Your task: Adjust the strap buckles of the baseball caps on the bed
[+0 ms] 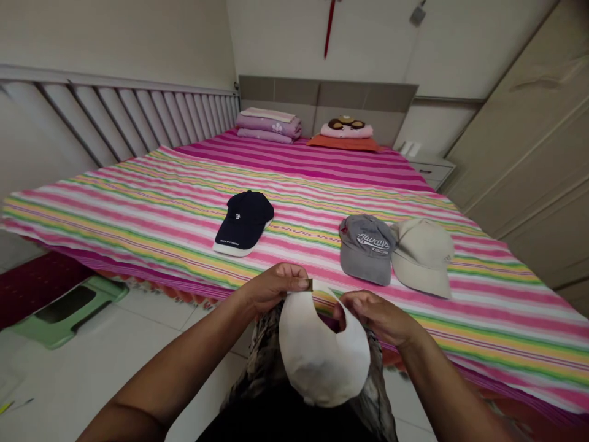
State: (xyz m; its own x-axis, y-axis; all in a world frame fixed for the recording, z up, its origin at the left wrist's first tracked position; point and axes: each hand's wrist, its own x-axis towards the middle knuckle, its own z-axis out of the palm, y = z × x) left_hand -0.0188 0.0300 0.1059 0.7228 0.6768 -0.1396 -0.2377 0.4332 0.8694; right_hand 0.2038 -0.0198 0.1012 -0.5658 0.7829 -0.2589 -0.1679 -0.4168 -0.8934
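Close to my body I hold a white baseball cap (317, 362) with its back opening turned away from me. My left hand (280, 283) pinches the strap at its small metal buckle (309, 285). My right hand (372, 313) grips the cap's edge on the other side of the opening, some fingers hidden inside. Beyond my hands a navy cap (248, 215) lies on the striped bed sheet (294, 202). To the right a grey cap (368, 248) with white lettering lies beside a beige cap (423, 255), the two touching.
Folded purple bedding (269, 126) and a pink and orange stack (345, 138) sit by the headboard (294, 92). A white railing (138, 113) runs along the left. A green stool (69, 307) stands on the tiled floor at left, a nightstand (432, 170) at far right.
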